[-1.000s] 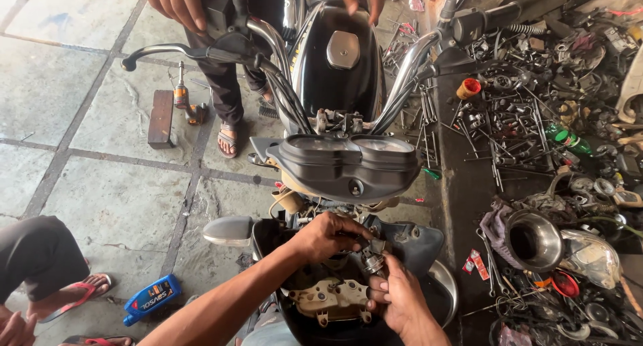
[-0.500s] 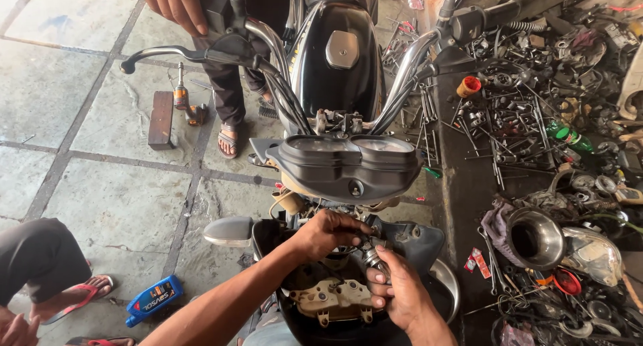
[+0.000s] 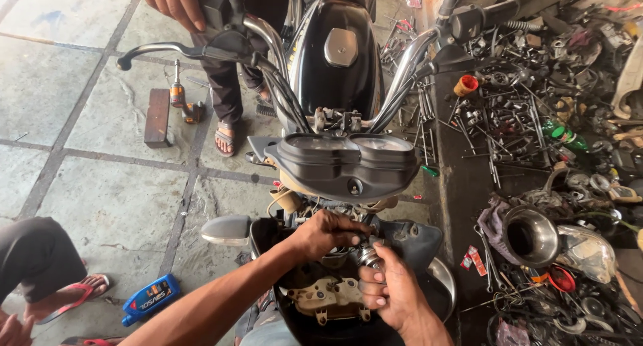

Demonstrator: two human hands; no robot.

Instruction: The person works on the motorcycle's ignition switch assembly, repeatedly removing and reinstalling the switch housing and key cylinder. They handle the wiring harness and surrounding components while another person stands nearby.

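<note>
Both our hands work inside the headlight housing (image 3: pixel 402 242): left hand (image 3: pixel 326 233) and right hand (image 3: pixel 390 292) close their fingers around the small metal socket (image 3: pixel 368 254).

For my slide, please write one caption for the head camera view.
Both hands, left hand and right hand, work on a small metal part inside a motorcycle's open headlight housing.

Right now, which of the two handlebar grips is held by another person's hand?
The grip at upper left: another person's hand rests on it. The grip at upper right has no hand on it.
</note>
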